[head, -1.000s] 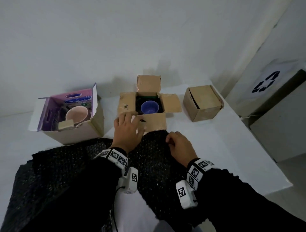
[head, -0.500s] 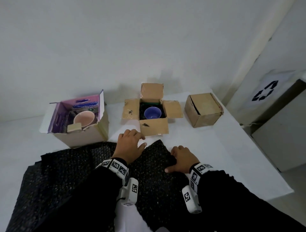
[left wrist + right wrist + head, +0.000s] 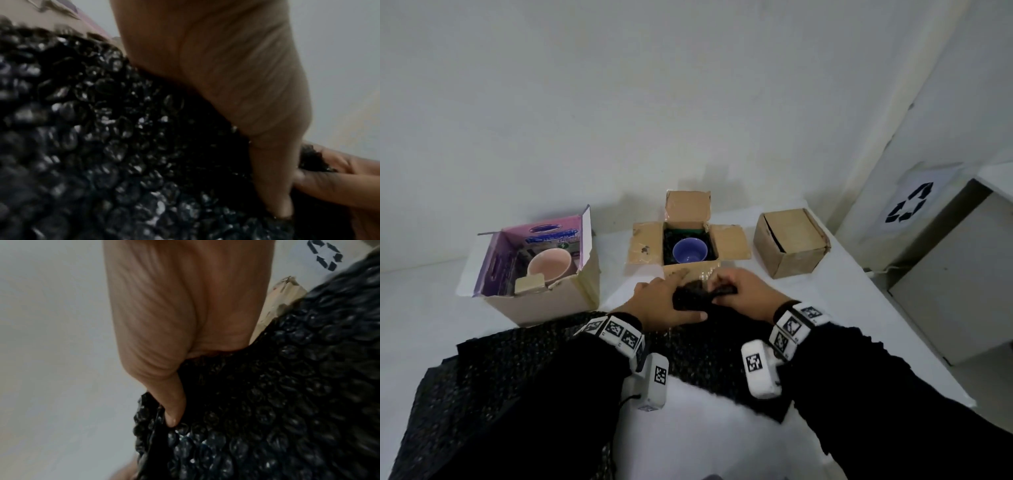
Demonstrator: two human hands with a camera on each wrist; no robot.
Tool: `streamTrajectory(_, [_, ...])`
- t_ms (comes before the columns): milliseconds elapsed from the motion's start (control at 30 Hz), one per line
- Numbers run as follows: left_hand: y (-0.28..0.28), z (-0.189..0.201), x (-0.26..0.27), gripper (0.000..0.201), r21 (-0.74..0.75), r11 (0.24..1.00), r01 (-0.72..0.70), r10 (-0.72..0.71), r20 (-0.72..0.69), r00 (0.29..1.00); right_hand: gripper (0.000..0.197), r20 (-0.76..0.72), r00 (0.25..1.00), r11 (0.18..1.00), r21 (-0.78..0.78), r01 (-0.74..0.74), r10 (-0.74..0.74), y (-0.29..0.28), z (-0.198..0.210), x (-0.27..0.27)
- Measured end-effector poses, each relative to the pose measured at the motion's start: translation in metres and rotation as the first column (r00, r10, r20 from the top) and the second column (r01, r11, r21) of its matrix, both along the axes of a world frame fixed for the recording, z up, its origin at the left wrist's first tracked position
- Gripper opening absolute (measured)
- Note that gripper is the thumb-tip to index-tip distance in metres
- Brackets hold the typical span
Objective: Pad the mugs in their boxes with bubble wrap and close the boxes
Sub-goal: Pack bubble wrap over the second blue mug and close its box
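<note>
We bunch the black bubble wrap (image 3: 693, 298) between our gripping left hand (image 3: 661, 303) and right hand (image 3: 746, 291), just before the open box (image 3: 643, 246) holding a blue mug (image 3: 688, 250), a pink mug (image 3: 549, 265) boxed beside.

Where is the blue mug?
In the head view, the blue mug sits inside the open middle box, just beyond both hands, between two other boxes.

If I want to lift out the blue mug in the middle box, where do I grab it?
Come straight down from above and pinch the rim of the blue mug. It stands upright, mouth open, and dark padding fills the open box around its sides, so the sides look hard to reach. No handle shows.
</note>
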State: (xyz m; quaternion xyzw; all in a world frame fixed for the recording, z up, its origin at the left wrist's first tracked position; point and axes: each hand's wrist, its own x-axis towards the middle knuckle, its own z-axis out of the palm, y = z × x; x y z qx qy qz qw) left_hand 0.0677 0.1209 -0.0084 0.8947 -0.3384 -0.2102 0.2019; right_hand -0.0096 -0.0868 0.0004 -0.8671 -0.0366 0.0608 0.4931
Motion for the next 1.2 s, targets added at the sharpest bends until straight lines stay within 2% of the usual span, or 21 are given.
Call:
streamTrajectory(67, [-0.002,0.016,0.011,0.072,-0.149,0.989,-0.007,-0.018,-0.164,0.986,0.028,0.034,0.997,0.997,0.052,0.063,-0.065,-0.007,0.026,0.014])
streamTrajectory(100, [-0.003,0.028,0.018,0.056,-0.162,0.986,-0.028,-0.01,-0.229,0.973,0.03,0.05,0.994,0.995,0.031,0.096,-0.097,-0.012,0.038,0.021])
streamTrajectory(133, [-0.003,0.04,0.025,0.046,-0.143,0.989,-0.048,0.007,-0.276,0.961,0.031,0.06,0.991,0.993,-0.024,0.118,-0.116,-0.016,0.049,0.027])
streamTrajectory(200, [0.001,0.066,0.042,0.043,-0.066,0.996,-0.052,0.03,-0.292,0.956,0.03,0.083,0.989,0.975,-0.176,0.138,-0.125,-0.023,0.067,0.04])
streamTrajectory(267, [0.009,0.087,0.06,0.035,0.04,0.999,0.004,0.006,-0.253,0.967,0.025,0.163,0.975,0.932,-0.305,0.197,-0.153,-0.028,0.082,0.055])
streamTrajectory(333, [0.02,0.104,0.078,0.024,0.069,0.997,-0.017,0.03,-0.185,0.982,0.021,0.262,0.941,0.884,-0.358,0.3,-0.214,-0.03,0.097,0.07])
streamTrajectory(400, [0.028,0.12,0.092,0.019,-0.068,0.99,-0.124,0.119,-0.076,0.99,0.019,0.336,0.904,0.863,-0.338,0.376,-0.262,-0.032,0.113,0.083])
streamTrajectory(467, [0.03,0.136,0.101,0.019,-0.344,0.919,-0.194,0.238,0.09,0.967,0.017,0.423,0.845,0.858,-0.242,0.453,-0.327,-0.032,0.128,0.096])
streamTrajectory(500, [0.03,0.143,0.104,0.018,-0.493,0.85,-0.186,0.312,0.187,0.931,0.017,0.474,0.797,0.851,-0.166,0.498,-0.374,-0.032,0.134,0.103])
streamTrajectory(567, [0.025,0.156,0.107,0.024,-0.714,0.697,-0.071,0.446,0.354,0.822,0.02,0.569,0.69,0.836,-0.009,0.549,-0.447,-0.033,0.144,0.117])
streamTrajectory(633, [0.018,0.163,0.106,0.029,-0.774,0.63,0.066,0.516,0.48,0.71,0.024,0.649,0.601,0.839,0.109,0.533,-0.466,-0.034,0.149,0.127])
streamTrajectory(700, [0.01,0.163,0.103,0.03,-0.727,0.666,0.168,0.528,0.618,0.582,0.026,0.674,0.566,0.849,0.183,0.495,-0.475,-0.036,0.147,0.132])
streamTrajectory(767, [0.004,0.154,0.099,0.029,-0.627,0.743,0.236,0.47,0.739,0.484,0.03,0.64,0.602,0.857,0.186,0.481,-0.477,-0.038,0.135,0.131])
streamTrajectory(800, [0.002,0.145,0.099,0.03,-0.571,0.785,0.242,0.42,0.777,0.47,0.041,0.619,0.636,0.865,0.153,0.478,-0.461,-0.039,0.126,0.127])
streamTrajectory(833, [0.001,0.133,0.099,0.031,-0.516,0.823,0.236,0.363,0.799,0.479,0.059,0.604,0.676,0.882,0.103,0.46,-0.423,-0.039,0.116,0.122])
streamTrajectory(900, [0.0,0.105,0.098,0.031,-0.424,0.882,0.205,0.251,0.792,0.556,0.096,0.584,0.749,0.927,0.018,0.374,-0.313,-0.037,0.096,0.109])
streamTrajectory(933, [0.0,0.091,0.096,0.029,-0.384,0.903,0.191,0.202,0.773,0.601,0.104,0.583,0.769,0.943,-0.012,0.332,-0.263,-0.035,0.087,0.102])
streamTrajectory(967, [-0.001,0.079,0.094,0.026,-0.345,0.921,0.181,0.157,0.753,0.639,0.104,0.594,0.777,0.951,-0.06,0.302,-0.209,-0.032,0.08,0.095])
streamTrajectory(1000, [-0.002,0.069,0.091,0.025,-0.303,0.938,0.17,0.118,0.737,0.665,0.095,0.611,0.778,0.948,-0.135,0.287,-0.149,-0.031,0.072,0.09])
streamTrajectory(1100, [-0.011,0.045,0.084,0.026,-0.193,0.974,0.121,0.046,0.688,0.725,0.042,0.63,0.776,0.9,-0.328,0.288,-0.019,-0.031,0.05,0.082])
streamTrajectory(1200, [-0.018,0.034,0.08,0.033,-0.16,0.987,-0.009,0.097,0.552,0.828,0.021,0.537,0.843,0.883,-0.41,0.23,0.03,-0.033,0.03,0.08])
